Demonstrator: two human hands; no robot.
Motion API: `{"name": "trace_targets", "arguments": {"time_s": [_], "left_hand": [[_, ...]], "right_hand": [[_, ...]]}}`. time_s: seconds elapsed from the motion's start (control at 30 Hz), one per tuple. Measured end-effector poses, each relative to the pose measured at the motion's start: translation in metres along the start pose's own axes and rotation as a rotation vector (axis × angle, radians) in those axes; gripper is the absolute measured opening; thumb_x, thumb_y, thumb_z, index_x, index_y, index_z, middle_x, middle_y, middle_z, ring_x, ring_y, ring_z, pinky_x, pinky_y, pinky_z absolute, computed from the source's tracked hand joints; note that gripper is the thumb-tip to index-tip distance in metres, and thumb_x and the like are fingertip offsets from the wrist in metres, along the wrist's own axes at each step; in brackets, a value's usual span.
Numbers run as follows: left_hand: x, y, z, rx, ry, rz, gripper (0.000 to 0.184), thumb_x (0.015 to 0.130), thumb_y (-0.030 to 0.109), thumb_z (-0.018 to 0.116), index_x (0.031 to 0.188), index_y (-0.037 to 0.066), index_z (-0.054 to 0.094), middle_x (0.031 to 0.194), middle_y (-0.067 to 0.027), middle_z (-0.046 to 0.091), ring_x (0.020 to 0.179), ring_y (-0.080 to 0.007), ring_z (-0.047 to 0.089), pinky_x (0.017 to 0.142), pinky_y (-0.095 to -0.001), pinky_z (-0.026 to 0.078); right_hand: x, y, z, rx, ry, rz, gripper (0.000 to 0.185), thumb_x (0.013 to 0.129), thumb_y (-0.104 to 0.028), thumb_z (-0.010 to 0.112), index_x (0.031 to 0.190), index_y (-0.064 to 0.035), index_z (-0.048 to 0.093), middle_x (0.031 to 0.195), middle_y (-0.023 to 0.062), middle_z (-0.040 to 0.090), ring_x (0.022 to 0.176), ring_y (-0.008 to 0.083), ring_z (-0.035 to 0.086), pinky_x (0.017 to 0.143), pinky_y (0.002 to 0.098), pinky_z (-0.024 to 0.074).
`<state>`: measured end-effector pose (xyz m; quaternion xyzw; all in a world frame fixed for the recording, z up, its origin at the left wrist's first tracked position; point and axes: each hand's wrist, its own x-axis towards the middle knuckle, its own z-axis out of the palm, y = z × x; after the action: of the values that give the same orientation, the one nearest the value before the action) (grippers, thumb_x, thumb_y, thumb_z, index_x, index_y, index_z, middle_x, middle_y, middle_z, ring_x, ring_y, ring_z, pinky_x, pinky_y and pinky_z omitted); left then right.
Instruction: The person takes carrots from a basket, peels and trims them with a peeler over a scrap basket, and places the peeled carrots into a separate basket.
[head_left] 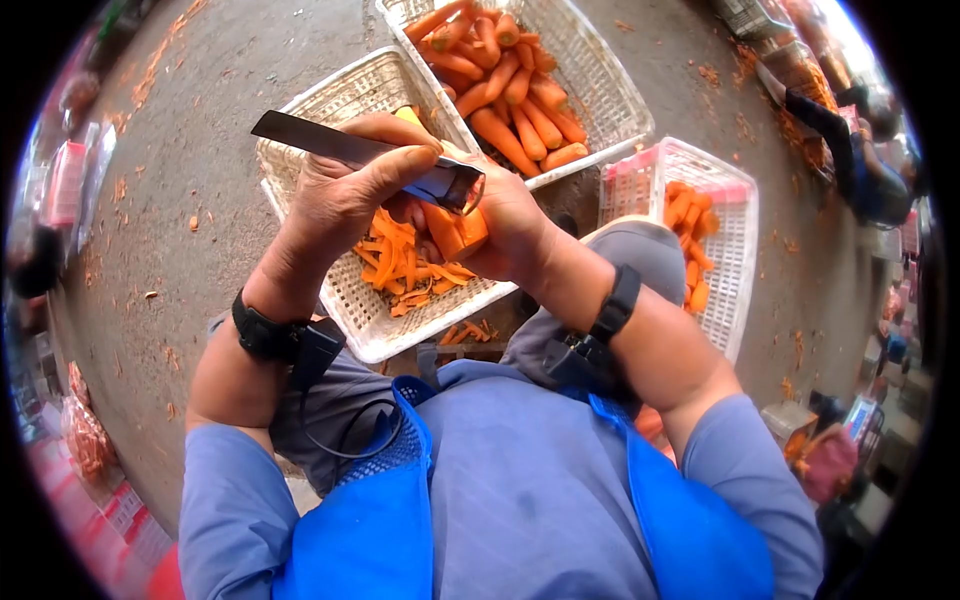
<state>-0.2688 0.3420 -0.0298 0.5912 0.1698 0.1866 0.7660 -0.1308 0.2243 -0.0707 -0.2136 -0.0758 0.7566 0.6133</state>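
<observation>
My left hand is closed around a peeler with a long, flat, dark metal handle, its thumb lying along the top. The peeler's head is at a carrot, whose blunt, flat-sided end points toward me. My right hand wraps around this carrot; most of it is hidden by the fingers. Below both hands stands a white plastic basket with orange peelings inside. Something yellow shows just behind the left hand, too little of it to name.
Farther out, a second white basket holds many whole carrots. At the right, a pink-and-white basket contains orange carrot pieces. Scraps lie on the grey floor. A person and blurred goods are at the right edge.
</observation>
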Motion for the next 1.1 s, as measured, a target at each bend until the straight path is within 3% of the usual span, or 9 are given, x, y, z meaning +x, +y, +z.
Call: {"name": "trace_targets", "arguments": {"time_s": [0.07,0.17,0.37,0.47,0.67,0.8,0.9,0.97,1.1], "left_hand": [[-0.001,0.000,0.000,0.023,-0.007,0.027,0.013,0.095,0.014,0.069,0.102,0.003,0.069,0.083,-0.0037,0.069,0.062,-0.0079,0.065,0.054,-0.0195,0.053],[-0.003,0.004,0.002,0.046,-0.017,0.044,0.013,0.096,0.014,0.069,0.102,0.003,0.069,0.081,-0.0029,0.069,0.062,-0.0074,0.065,0.054,-0.0191,0.052],[-0.007,0.008,0.003,0.042,-0.003,0.037,0.012,0.096,0.014,0.069,0.102,0.003,0.069,0.080,-0.0022,0.069,0.063,-0.0067,0.065,0.053,-0.0188,0.052],[-0.007,0.010,0.006,0.090,-0.031,0.102,0.011,0.096,0.013,0.068,0.101,0.004,0.069,0.080,-0.0016,0.068,0.063,-0.0060,0.064,0.054,-0.0188,0.051],[-0.002,0.004,-0.005,0.318,-0.014,0.173,0.010,0.095,0.011,0.070,0.100,0.003,0.070,0.080,-0.0003,0.067,0.061,-0.0040,0.058,0.049,-0.0181,0.043],[0.002,-0.001,-0.012,0.349,0.115,0.221,0.010,0.095,0.012,0.070,0.101,0.004,0.071,0.077,0.0033,0.066,0.056,-0.0026,0.055,0.047,-0.0181,0.040],[0.008,-0.006,-0.024,0.426,0.250,0.322,0.012,0.096,0.016,0.069,0.102,0.006,0.073,0.073,0.0026,0.067,0.054,-0.0026,0.055,0.046,-0.0178,0.042],[0.012,-0.002,-0.047,0.603,0.380,0.333,0.016,0.097,0.022,0.068,0.102,0.007,0.073,0.076,0.0001,0.070,0.056,-0.0030,0.058,0.047,-0.0182,0.045],[0.020,0.009,-0.085,0.528,0.472,0.418,0.021,0.097,0.028,0.068,0.107,0.010,0.073,0.077,-0.0019,0.072,0.060,-0.0059,0.063,0.053,-0.0192,0.051]], "right_hand": [[0.000,0.001,0.000,0.047,-0.003,0.007,0.049,0.108,-0.044,0.027,0.116,-0.0061,0.057,0.086,0.0113,0.067,0.069,0.0207,0.067,0.056,0.0359,0.0561],[-0.004,-0.001,0.007,-0.006,0.015,-0.026,0.040,0.103,-0.033,0.037,0.120,-0.0020,0.055,0.088,0.0141,0.064,0.067,0.0216,0.065,0.053,0.0315,0.0546],[-0.002,-0.002,0.006,0.021,0.028,-0.003,0.049,0.105,-0.041,0.029,0.122,-0.0021,0.054,0.090,0.0173,0.066,0.068,0.0247,0.066,0.053,0.0336,0.0554],[-0.004,-0.002,0.012,0.005,0.076,0.014,0.048,0.108,-0.043,0.027,0.119,-0.0041,0.053,0.086,0.0149,0.066,0.062,0.0234,0.065,0.053,0.0357,0.0553],[-0.007,0.001,0.010,-0.034,0.030,0.030,0.046,0.107,-0.041,0.028,0.122,-0.0044,0.053,0.090,0.0157,0.065,0.064,0.0229,0.064,0.052,0.0355,0.0543],[-0.006,0.007,0.006,0.037,0.051,0.049,0.040,0.106,-0.037,0.037,0.124,-0.0053,0.053,0.087,0.0152,0.063,0.066,0.0238,0.063,0.051,0.0355,0.0539],[-0.007,0.006,0.007,0.058,0.161,0.123,0.042,0.107,-0.041,0.034,0.126,-0.0074,0.051,0.086,0.0170,0.063,0.064,0.0270,0.061,0.051,0.0353,0.0531],[-0.013,0.006,0.004,0.024,0.075,0.148,0.043,0.107,-0.043,0.032,0.127,-0.0084,0.050,0.085,0.0177,0.062,0.062,0.0285,0.061,0.052,0.0350,0.0530],[-0.011,0.006,0.003,0.012,0.046,0.194,0.046,0.107,-0.045,0.032,0.131,-0.0092,0.047,0.086,0.0178,0.062,0.060,0.0299,0.061,0.050,0.0357,0.0530]]}}
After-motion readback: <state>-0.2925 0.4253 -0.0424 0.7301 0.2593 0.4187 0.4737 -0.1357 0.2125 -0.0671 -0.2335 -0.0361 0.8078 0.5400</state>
